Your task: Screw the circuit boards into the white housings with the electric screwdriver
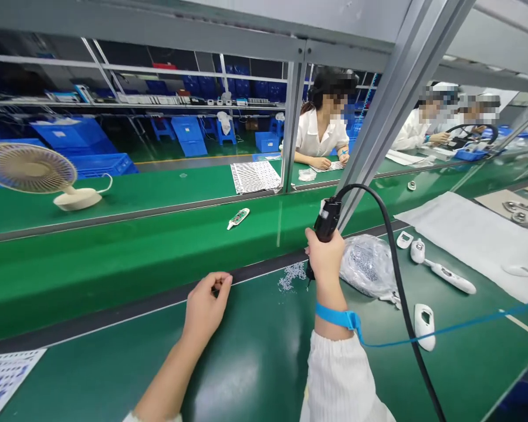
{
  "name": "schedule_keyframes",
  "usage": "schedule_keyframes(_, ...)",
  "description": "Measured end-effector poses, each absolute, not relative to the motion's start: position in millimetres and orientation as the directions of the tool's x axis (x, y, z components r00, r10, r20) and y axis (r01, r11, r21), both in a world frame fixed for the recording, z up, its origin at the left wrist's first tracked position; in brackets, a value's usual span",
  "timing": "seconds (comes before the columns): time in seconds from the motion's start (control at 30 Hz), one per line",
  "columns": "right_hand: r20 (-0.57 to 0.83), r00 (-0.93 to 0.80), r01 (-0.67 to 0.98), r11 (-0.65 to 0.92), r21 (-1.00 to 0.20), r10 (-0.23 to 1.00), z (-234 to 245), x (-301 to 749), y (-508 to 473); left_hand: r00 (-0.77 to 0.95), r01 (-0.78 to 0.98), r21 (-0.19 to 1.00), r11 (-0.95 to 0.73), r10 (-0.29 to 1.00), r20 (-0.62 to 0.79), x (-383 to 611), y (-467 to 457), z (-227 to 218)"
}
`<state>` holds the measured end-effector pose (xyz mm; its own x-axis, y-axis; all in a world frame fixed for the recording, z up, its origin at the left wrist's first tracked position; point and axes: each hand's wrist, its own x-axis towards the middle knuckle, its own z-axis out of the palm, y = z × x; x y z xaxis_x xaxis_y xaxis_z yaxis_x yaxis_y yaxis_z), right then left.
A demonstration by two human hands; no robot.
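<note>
The screwdriver and its cable are black; the wristband and cord are blue. The counter is dark green, the conveyor brighter — shells plain white, fan cream, paper sheet white with rows of blue marks.

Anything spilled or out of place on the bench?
Perhaps the small silvery pieces: they lie loose and scattered by the tip of the black driver in the right hand, outside the plastic bag. They may be laid out deliberately. No damage stands out.
</note>
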<state>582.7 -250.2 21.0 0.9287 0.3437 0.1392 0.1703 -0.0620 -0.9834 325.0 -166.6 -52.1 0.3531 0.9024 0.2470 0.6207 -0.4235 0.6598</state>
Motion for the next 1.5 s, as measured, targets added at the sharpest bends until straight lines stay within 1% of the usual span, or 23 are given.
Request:
schedule_keyframes(0.1,0.103,0.931,0.121,-0.030,-0.992,0.350,22,582,-250,0.417,0.733,0.478,-0.484,0.875,0.247,349,-108,-43)
schedule_keyframes(0.2,0.051,0.925,0.039,0.041,-0.998,0.376,25,582,-250,0.471,0.780,0.356,-0.514,0.858,0.207,380,-59,-40)
schedule_keyframes(0.3,0.005,0.928,-0.040,0.114,-0.993,0.373,27,584,-250,0.490,0.809,0.272,-0.521,0.854,0.177,407,-31,-43)
schedule_keyframes(0.37,-0.004,0.933,-0.062,0.150,-0.987,0.360,28,586,-251,0.492,0.829,0.218,-0.515,0.857,0.155,420,-22,-46)
schedule_keyframes(0.47,0.003,0.938,-0.063,0.177,-0.982,0.347,28,589,-252,0.508,0.841,0.144,-0.522,0.852,0.124,435,-14,-50)
schedule_keyframes(0.63,-0.007,0.942,-0.067,0.168,-0.983,0.334,27,593,-255,0.553,0.830,0.033,-0.557,0.829,0.085,455,-7,-49)
schedule_keyframes(0.8,0.008,0.943,-0.070,0.222,-0.973,0.332,24,597,-254,0.608,0.794,-0.055,-0.606,0.791,0.059,469,-7,-49)
schedule_keyframes(0.97,0.029,0.948,-0.053,0.247,-0.968,0.317,20,600,-254,0.656,0.752,-0.105,-0.651,0.754,0.019,479,-9,-52)
schedule_keyframes(1.13,0.038,0.948,-0.037,0.228,-0.973,0.317,23,601,-255,0.682,0.726,-0.114,-0.678,0.731,-0.006,490,-9,-47)
schedule_keyframes(1.33,0.055,0.948,-0.015,0.218,-0.976,0.313,22,605,-258,0.703,0.710,-0.081,-0.700,0.711,0.009,507,-13,-35)
schedule_keyframes(1.5,0.036,0.941,-0.029,0.188,-0.982,0.336,20,609,-261,0.726,0.686,-0.008,-0.727,0.685,0.061,519,-20,-16)
